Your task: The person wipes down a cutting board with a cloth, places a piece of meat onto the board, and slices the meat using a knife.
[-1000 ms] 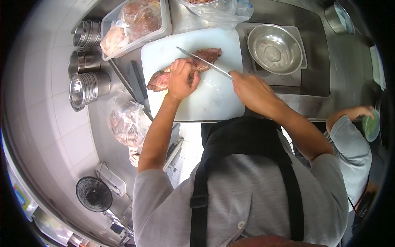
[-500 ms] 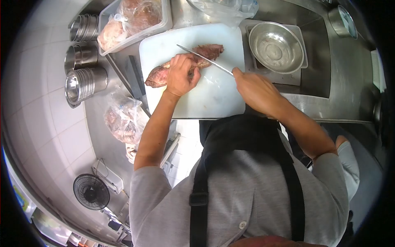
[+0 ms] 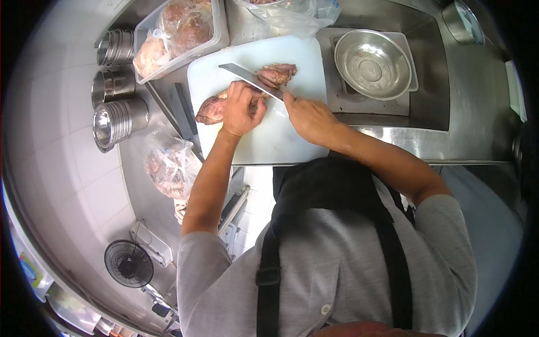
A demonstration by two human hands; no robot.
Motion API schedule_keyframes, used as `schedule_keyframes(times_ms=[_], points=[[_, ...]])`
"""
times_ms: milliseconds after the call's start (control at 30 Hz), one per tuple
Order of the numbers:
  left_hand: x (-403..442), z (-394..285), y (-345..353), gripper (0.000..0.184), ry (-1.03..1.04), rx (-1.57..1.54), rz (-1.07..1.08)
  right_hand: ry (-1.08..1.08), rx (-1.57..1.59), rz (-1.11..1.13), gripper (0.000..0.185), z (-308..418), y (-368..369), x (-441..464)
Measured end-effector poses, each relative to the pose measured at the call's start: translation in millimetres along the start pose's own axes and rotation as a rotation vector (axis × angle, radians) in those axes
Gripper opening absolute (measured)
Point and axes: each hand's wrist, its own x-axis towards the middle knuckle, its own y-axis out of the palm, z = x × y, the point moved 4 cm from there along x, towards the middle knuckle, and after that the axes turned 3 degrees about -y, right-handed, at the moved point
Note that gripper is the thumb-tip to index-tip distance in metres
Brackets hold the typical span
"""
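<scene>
On the white cutting board (image 3: pixel 275 143) lies a long piece of cooked-looking meat (image 3: pixel 211 110), brownish pink. My left hand (image 3: pixel 241 112) is on top of it, fingers curled and gripping it, hiding its middle. My right hand (image 3: pixel 310 119) is closed around the handle of a knife (image 3: pixel 250 77). The blade runs slantwise just past my left fingertips, over the meat. Cut meat (image 3: pixel 277 74) lies on the far side of the blade, toward the board's upper right. Whether the blade touches the board is hidden.
A clear plastic tub (image 3: pixel 222 42) of bagged meat stands at upper left, with a plastic bag (image 3: pixel 297 17) beside it. A steel bowl (image 3: pixel 373 64) sits in the sink on the right. Stacked steel cups (image 3: pixel 120 121) and bagged meat (image 3: pixel 171 168) are at left.
My right hand and the knife have moved left along the meat, closer to my left hand. The meat on the blade's far side now looks parted into pieces. My left hand keeps its hold.
</scene>
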Motion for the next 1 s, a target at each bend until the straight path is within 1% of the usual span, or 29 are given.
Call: schedule_keyframes(times_ms=[33,133,233,333,433,533,600,633,700,733,800,833,933,1000], points=[[1,-2,-1,0.022,0.017,0.0,-0.017,0.005,0.008,0.015,0.029,0,0,0],[5,-9,-3,0.023,0.048,-0.009,-0.062,-0.056,0.112,-0.116,0.04,-10,1,0],[7,-11,-4,0.023,0.045,-0.021,-0.078,-0.095,0.277,-0.137,0.052,-18,-5,3],[6,-10,-3,0.022,0.05,-0.015,-0.078,-0.029,0.308,0.069,0.055,-19,-20,9],[7,-11,-4,0.021,0.042,-0.022,-0.089,0.054,0.281,0.009,0.06,-20,-25,9],[5,-10,-4,0.022,0.034,-0.023,-0.091,-0.004,0.261,-0.11,0.066,-21,-23,8],[5,-9,-4,0.026,0.034,-0.018,-0.081,-0.017,0.247,-0.037,0.068,-18,-23,6],[5,-11,-7,0.03,0.021,-0.044,-0.122,-0.022,0.241,0.0,0.07,-16,-23,6],[9,-17,-14,0.039,0.006,-0.099,-0.199,-0.056,0.24,-0.005,0.063,-16,-23,7],[12,-18,-16,0.043,-0.047,-0.115,-0.156,-0.071,0.241,-0.008,0.06,-16,-23,7],[16,-17,-19,0.049,-0.161,-0.145,-0.069,-0.093,0.217,-0.021,0.063,-18,-22,8],[18,-20,-20,0.048,-0.173,-0.138,-0.068,-0.108,0.203,-0.027,0.065,-18,-23,9],[25,-23,-16,0.044,-0.195,-0.116,-0.079,-0.055,0.177,0.106,0.072,-15,-32,12],[25,-19,-12,0.04,-0.191,-0.098,-0.104,-0.162,0.22,0.037,0.076,-20,-27,18]])
